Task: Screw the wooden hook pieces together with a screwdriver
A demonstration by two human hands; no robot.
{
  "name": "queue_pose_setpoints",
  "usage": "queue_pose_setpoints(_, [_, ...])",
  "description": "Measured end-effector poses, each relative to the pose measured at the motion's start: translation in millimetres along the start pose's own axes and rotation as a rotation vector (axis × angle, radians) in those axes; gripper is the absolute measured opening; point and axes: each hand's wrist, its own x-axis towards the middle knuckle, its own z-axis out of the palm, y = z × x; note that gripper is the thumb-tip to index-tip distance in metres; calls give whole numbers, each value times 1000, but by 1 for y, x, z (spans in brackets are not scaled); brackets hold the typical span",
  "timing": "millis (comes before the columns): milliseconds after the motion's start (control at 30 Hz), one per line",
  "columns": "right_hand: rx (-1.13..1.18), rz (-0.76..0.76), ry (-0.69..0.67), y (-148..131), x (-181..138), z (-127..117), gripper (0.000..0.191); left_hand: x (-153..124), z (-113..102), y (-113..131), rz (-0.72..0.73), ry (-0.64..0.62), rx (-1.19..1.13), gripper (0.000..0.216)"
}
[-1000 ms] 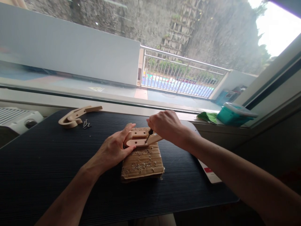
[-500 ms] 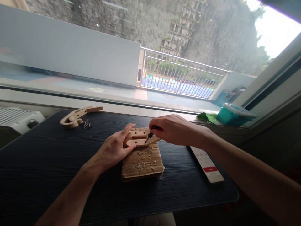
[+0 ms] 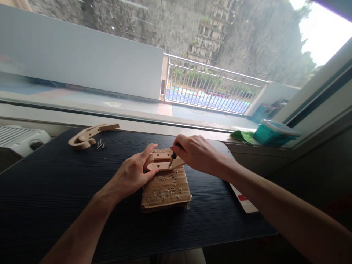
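Beside a window (image 3: pixel 176 44), a dark table (image 3: pixel 66 183) bears wooden pieces (image 3: pixel 164 167).

Left hand (image 3: pixel 133 169) holding pale wooden piece (image 3: pixel 164 167), right hand (image 3: pixel 197 151) gripping screwdriver (image 3: pixel 173 156), cardboard (image 3: pixel 166 200) beneath

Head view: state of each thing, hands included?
left hand: holding the drilled wooden part
right hand: gripping the screwdriver
screwdriver: tilted, tip at the drilled wooden part
drilled wooden part: lying on the corrugated cardboard
corrugated cardboard: flat, top speckled
metal screws: loose, heaped
curved wooden part: lying unheld
smartphone: screen lit, partly hidden
teal plastic box: lid on
green cloth: crumpled
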Motion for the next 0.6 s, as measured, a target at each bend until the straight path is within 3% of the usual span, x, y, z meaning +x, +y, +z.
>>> queue_pose_setpoints(100, [-11, 73, 36, -1, 2, 4, 33, 0, 0, -1, 6, -1, -11, 71])
queue_pose_setpoints(200, [-46, 39, 44, 2, 1, 4, 34, 0, 0, -1, 11, 6, -22, 72])
queue_pose_setpoints(433, [-243, -463, 134, 9, 0, 3, 35, 0, 0, 0, 8, 4, -5, 72])
queue_pose_setpoints(600, [-245, -546, 196, 8, 5, 14, 40, 0, 1, 0, 20, 14, -13, 72])
